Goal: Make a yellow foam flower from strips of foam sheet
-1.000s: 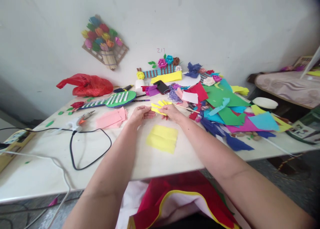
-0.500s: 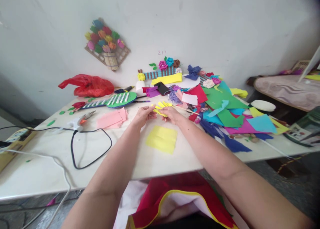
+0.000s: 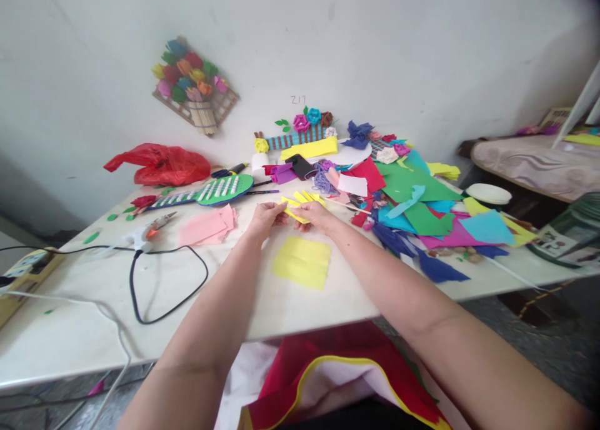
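Observation:
Both of my hands meet over the middle of the white table (image 3: 70, 330). My left hand (image 3: 265, 220) and my right hand (image 3: 317, 215) each pinch one end of a small yellow paper strip piece (image 3: 297, 204) cut into several fringes that fan upward. A flat yellow paper sheet (image 3: 302, 262) lies on the table just below my hands. A stack of pink paper (image 3: 206, 224) rests to the left of my left hand.
A glue gun (image 3: 145, 232) with a black cord (image 3: 164, 311) lies at the left. A red plastic bag (image 3: 159, 164), a green woven paper piece (image 3: 210, 190), paper flowers (image 3: 309, 119) and a heap of coloured paper scraps (image 3: 422, 205) fill the back and right.
My hands stay on the yellow fringed piece with only small finger shifts. The camera view has drifted slightly.

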Demonstrator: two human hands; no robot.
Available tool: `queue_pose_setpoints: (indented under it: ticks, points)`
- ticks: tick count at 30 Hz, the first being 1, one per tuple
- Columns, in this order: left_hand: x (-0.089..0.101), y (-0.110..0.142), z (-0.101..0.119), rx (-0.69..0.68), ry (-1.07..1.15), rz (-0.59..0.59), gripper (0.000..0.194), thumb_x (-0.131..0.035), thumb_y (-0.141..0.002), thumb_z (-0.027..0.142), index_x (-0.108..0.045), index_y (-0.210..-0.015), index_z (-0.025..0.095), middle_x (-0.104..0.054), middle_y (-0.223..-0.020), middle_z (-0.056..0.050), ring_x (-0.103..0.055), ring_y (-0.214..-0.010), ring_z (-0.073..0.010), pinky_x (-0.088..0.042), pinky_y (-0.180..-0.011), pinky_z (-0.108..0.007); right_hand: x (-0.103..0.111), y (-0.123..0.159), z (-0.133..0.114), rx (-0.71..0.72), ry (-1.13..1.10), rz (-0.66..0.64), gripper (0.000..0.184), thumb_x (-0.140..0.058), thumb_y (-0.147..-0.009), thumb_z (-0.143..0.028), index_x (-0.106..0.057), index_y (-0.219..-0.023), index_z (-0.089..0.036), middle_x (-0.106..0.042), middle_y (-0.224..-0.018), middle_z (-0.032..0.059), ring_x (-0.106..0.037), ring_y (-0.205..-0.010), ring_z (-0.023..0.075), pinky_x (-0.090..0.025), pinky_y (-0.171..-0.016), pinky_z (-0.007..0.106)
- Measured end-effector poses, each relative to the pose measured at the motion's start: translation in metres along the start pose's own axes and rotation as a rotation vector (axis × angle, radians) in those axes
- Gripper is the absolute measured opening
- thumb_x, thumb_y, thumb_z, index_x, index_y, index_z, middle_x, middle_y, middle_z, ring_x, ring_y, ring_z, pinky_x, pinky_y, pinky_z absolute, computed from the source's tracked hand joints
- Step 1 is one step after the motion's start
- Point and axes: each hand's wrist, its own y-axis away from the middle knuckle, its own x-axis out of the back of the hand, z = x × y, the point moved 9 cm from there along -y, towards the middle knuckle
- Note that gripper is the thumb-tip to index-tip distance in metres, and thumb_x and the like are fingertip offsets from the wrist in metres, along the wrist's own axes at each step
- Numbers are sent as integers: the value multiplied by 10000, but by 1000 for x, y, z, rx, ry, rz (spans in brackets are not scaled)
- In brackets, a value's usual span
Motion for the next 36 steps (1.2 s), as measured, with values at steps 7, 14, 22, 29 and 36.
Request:
queue_pose_setpoints:
  ticks: [7, 14, 22, 29, 36]
  points:
    - [-3, 0, 1, -15, -24, -17, 298, -710, -581, 361, -525, -553, 130, -574, -509, -22, -507, -402, -88, -430, -452, -218, 1, 1, -3, 8, -18, 28, 273, -666, -680, -386, -557, -654, -137, -597, -472, 13, -485, -354, 71, -382, -348, 176]
    - [3, -1, -1, 27, -109, 65, 307, -697, -584, 368, -511, -542, 127, -539, -462, 4, -457, -351, -70, -364, -392, -204, -3, 0, -7, 30, 41, 45, 222, -587, -755, -292, -517, -619, -132, -539, -391, -27, -424, -279, 54, -342, -313, 161]
    - [-9, 2, 3, 9, -127, -34, 390, -665, -602, 487, -515, -561, 128, -530, -459, 1, -461, -356, -72, -344, -391, -203, -2, -3, -4, 47, -39, 38, 207, -562, -779, -320, -506, -689, -143, -541, -403, -34, -422, -280, 58, -339, -308, 162]
    - [-3, -1, 13, -144, -138, -5, 376, -666, -618, 445, -466, -518, 141, -511, -446, 12, -429, -345, -59, -351, -393, -198, -11, 4, -2, -27, -127, -99, 268, -546, -784, -398, -511, -727, -138, -541, -409, -18, -413, -294, 58, -326, -315, 160]
    - [3, -4, 6, -81, 3, 29, 325, -676, -616, 379, -479, -531, 134, -503, -447, 14, -422, -349, -54, -330, -382, -187, -10, 3, -4, -30, -54, -54, 268, -588, -754, -352, -493, -616, -143, -503, -355, -39, -355, -253, 42, -268, -278, 153]
